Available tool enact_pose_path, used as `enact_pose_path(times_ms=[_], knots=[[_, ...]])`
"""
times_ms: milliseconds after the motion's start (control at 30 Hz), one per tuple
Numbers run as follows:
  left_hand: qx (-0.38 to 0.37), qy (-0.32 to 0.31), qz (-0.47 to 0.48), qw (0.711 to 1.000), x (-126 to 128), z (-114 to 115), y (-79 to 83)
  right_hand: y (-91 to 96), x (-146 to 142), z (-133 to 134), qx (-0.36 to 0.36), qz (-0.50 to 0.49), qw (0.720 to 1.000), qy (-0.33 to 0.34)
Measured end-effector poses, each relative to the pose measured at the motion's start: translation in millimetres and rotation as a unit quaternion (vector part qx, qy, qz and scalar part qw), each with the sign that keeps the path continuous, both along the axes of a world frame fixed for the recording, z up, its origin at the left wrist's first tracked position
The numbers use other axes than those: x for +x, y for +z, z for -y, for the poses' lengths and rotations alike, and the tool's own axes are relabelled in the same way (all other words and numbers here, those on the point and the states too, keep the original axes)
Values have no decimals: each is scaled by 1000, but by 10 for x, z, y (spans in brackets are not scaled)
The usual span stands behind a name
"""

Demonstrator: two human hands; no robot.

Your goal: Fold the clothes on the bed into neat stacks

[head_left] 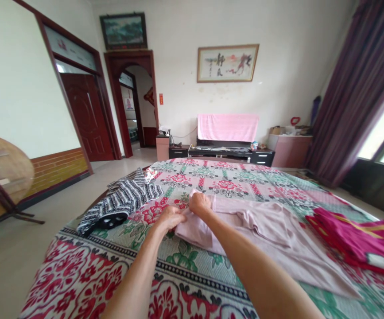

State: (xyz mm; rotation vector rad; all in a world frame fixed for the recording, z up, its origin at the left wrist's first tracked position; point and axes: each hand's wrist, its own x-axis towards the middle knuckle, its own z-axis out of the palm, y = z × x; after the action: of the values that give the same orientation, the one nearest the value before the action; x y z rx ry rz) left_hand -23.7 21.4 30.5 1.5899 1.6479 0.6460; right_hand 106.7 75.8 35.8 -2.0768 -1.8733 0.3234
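A pale pink garment (271,235), apparently a shirt, lies spread on a flowered cloth (125,252), with its left end folded over. My right hand (200,203) is closed on the far part of that folded end, knuckles up. At the near left edge of the same fold, my left hand (172,218) has its fingers closed on the fabric; the fingertips are partly hidden. Some creases run through the middle of the garment, and its right side tapers toward the near right.
A black-and-white patterned garment (125,199) lies at the left edge. Folded magenta and red clothes (361,239) lie on the right. Behind stand a low black cabinet (261,158) and a screen under a pink towel (228,127). A round wooden tabletop (5,173) leans at far left.
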Motion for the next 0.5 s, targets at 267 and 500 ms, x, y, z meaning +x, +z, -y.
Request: enact_pose_path(times_ms=[267, 500], knots=[[39, 67, -88, 993, -453, -98, 40, 99, -413, -64, 46, -12, 998, 42], [54, 66, -246, 966, -564, -62, 106, 3, -455, -64, 49, -32, 989, 134]])
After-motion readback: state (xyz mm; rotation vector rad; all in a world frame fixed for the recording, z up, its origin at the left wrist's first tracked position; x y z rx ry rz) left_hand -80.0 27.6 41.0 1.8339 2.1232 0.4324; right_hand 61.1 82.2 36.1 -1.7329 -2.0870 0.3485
